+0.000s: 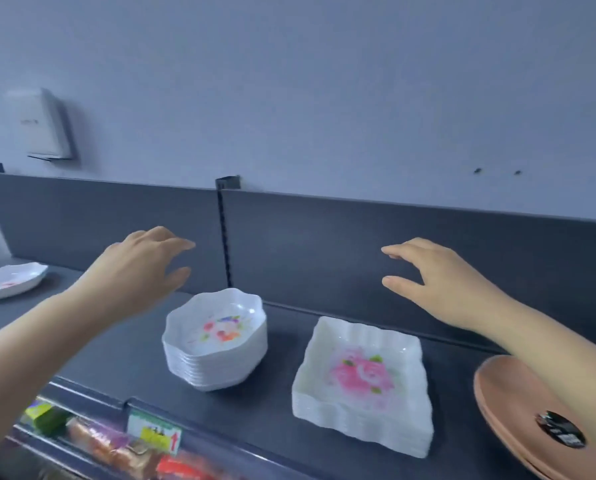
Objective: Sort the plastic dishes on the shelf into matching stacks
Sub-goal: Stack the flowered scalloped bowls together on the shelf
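A stack of white scalloped bowls point(215, 341) with a fruit print stands at the middle of the dark shelf point(255, 424). To its right sits a stack of white square ruffled plates point(362, 386) with a pink rose print. Pink round plates point(518, 417) are stacked at the right edge, partly hidden under my right forearm. A single white oval dish point(9, 279) lies at the far left. My left hand point(140, 268) hovers above and left of the bowls, fingers apart, empty. Above and right of the square plates, my right hand point(438, 278) is spread and holds nothing.
A dark back panel point(324, 244) with a slotted upright point(223, 233) rises behind the shelf. A price tag point(155, 432) hangs on the front edge. Packaged goods point(109, 445) fill the shelf below. A white box point(42, 124) is mounted on the wall at left.
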A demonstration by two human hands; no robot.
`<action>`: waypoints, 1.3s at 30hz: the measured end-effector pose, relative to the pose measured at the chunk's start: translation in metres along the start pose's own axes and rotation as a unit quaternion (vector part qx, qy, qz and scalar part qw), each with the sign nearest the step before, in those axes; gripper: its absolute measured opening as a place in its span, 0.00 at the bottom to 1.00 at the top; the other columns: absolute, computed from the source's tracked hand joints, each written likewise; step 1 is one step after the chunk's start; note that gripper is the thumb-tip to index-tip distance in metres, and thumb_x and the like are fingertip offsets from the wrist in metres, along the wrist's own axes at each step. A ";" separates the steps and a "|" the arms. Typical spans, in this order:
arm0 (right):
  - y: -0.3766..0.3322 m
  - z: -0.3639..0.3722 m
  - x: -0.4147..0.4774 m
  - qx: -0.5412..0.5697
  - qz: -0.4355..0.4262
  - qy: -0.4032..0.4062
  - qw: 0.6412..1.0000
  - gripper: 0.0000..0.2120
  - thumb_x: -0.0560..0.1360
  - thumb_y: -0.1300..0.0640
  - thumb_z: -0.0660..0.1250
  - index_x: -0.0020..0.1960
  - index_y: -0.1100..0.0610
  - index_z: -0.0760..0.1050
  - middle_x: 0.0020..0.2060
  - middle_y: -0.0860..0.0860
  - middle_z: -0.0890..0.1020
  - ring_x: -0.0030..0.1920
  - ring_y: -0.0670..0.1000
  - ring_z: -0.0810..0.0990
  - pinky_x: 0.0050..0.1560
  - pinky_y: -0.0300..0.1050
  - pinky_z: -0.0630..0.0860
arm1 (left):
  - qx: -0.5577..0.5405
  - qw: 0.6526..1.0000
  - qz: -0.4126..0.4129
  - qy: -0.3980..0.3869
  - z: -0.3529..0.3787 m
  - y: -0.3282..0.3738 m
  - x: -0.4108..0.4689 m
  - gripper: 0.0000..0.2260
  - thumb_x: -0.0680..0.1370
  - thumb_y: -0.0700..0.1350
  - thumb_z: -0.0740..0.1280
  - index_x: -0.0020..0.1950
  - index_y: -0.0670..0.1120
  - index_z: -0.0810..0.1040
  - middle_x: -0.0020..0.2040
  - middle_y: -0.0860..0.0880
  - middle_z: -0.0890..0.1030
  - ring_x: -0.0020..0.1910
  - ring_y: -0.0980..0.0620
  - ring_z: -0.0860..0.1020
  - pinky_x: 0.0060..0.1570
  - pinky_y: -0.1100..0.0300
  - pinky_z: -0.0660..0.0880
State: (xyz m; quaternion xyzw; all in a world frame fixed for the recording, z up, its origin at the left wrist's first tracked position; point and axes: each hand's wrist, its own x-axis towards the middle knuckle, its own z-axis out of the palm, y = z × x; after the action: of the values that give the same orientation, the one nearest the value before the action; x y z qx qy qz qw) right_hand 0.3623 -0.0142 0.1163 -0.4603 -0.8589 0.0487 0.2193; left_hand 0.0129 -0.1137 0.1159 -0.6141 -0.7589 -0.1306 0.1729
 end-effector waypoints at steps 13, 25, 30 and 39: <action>-0.267 0.132 0.112 0.028 -0.108 -0.091 0.990 0.24 0.78 0.47 0.62 0.73 0.49 0.64 0.66 0.44 0.71 0.65 0.46 0.69 0.64 0.44 0.68 | -0.001 0.993 -0.116 -0.010 0.008 -0.263 -0.071 0.21 0.78 0.55 0.63 0.70 0.54 0.70 0.67 0.52 0.73 0.67 0.48 0.70 0.60 0.51 0.72; -0.405 0.252 0.245 0.025 -0.173 -0.184 0.967 0.25 0.78 0.47 0.62 0.73 0.51 0.63 0.67 0.48 0.71 0.66 0.52 0.70 0.64 0.48 0.70 | 0.032 0.962 -0.271 -0.021 0.029 -0.411 -0.088 0.22 0.77 0.59 0.62 0.70 0.56 0.70 0.64 0.52 0.73 0.65 0.48 0.71 0.57 0.52 0.72; -0.436 0.301 0.317 0.026 -0.195 -0.195 0.961 0.26 0.78 0.47 0.62 0.74 0.52 0.63 0.68 0.50 0.70 0.69 0.54 0.68 0.66 0.49 0.68 | 0.015 0.948 -0.316 -0.035 0.052 -0.461 -0.058 0.23 0.77 0.60 0.62 0.70 0.55 0.70 0.64 0.53 0.73 0.65 0.50 0.71 0.57 0.54 0.73; -0.460 0.388 0.407 0.069 -0.179 -0.249 0.949 0.27 0.78 0.47 0.63 0.74 0.53 0.62 0.70 0.50 0.67 0.68 0.53 0.69 0.64 0.48 0.70 | -0.017 0.925 -0.371 -0.084 0.118 -0.533 -0.005 0.23 0.77 0.60 0.62 0.69 0.53 0.72 0.62 0.52 0.74 0.62 0.50 0.73 0.60 0.53 0.73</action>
State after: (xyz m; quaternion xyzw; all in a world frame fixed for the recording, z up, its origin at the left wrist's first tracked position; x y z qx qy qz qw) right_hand -0.3504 0.0995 0.0342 -0.2563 -0.9489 0.1810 0.0349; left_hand -0.5190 -0.1824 0.0146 -0.3004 -0.9417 -0.1466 0.0374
